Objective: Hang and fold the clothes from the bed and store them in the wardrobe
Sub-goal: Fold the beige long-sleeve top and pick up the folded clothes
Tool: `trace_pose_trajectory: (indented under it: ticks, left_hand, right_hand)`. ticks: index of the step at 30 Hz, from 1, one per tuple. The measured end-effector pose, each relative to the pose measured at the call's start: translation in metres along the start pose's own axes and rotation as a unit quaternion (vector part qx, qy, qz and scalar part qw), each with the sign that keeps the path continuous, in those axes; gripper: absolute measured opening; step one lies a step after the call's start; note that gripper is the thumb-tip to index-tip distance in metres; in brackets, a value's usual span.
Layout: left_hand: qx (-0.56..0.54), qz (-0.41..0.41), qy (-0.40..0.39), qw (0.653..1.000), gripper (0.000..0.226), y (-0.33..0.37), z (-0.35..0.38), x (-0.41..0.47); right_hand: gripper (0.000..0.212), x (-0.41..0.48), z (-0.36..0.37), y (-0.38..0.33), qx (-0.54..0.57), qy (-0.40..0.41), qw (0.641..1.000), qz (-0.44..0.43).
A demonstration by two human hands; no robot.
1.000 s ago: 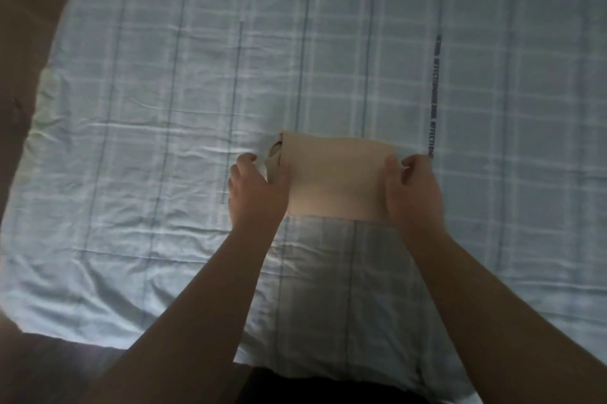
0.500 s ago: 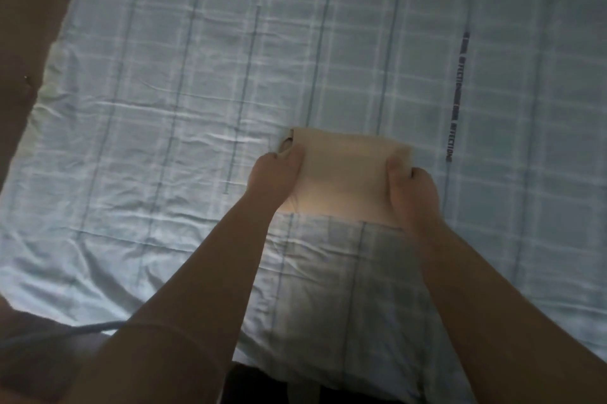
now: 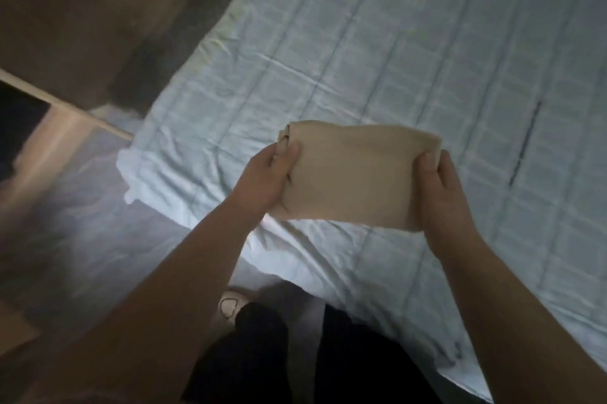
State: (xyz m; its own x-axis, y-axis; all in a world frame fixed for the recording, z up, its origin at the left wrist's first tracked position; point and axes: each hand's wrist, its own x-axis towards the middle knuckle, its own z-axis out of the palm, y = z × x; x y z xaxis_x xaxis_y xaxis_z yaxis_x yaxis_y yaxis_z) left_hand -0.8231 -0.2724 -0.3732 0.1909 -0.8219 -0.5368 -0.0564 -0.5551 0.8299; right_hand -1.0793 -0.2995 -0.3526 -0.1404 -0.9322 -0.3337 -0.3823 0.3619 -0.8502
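Observation:
A folded beige garment (image 3: 354, 173) hangs in the air above the near edge of the bed (image 3: 410, 42), which is covered by a pale blue checked sheet. My left hand (image 3: 266, 176) grips its left end, thumb on top. My right hand (image 3: 440, 190) grips its right end the same way. The garment is a compact flat rectangle held between both hands. No other clothes show on the sheet.
The bed's corner (image 3: 131, 167) points left, with the sheet hanging over it. A dim floor and a pale wooden edge (image 3: 62, 104) lie to the left. My dark trousers and a light slipper (image 3: 231, 305) are below.
Both hands closed on the folded garment and lifted it off the sheet. The view has swung left, bringing the bed's corner and the floor into sight.

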Motion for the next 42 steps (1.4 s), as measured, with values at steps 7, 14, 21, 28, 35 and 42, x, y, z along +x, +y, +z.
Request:
trace_pose_trajectory:
  ticks: [7, 14, 21, 28, 35, 42]
  left_hand:
    - [-0.078, 0.146, 0.191, 0.968, 0.040, 0.046, -0.258, -0.172]
    - [-0.109, 0.249, 0.439, 0.856, 0.029, 0.048, -0.444, -0.347]
    - [-0.068, 0.284, 0.623, 0.725, 0.042, 0.052, -0.546, -0.467]
    - [-0.028, 0.241, 0.700, 0.672, 0.031, 0.060, -0.619, -0.471]
    - [-0.010, 0.230, 0.701, 0.674, 0.024, 0.080, -0.720, -0.399]
    - [0.003, 0.190, 0.717, 0.671, 0.026, 0.095, -0.839, -0.337]
  right_hand:
    - [0.041, -0.125, 0.163, -0.200, 0.062, -0.171, 0.976, -0.120]
    - [0.041, -0.279, 0.318, -0.362, 0.068, -0.306, 0.905, -0.289]
    - [0.018, -0.405, 0.405, -0.474, 0.104, -0.379, 0.817, -0.422]
    - [0.013, -0.429, 0.488, -0.527, 0.090, -0.410, 0.766, -0.487]
    - [0.013, -0.382, 0.603, -0.580, 0.065, -0.418, 0.760, -0.493]
    - [0.014, -0.360, 0.727, -0.645, 0.021, -0.410, 0.760, -0.503]
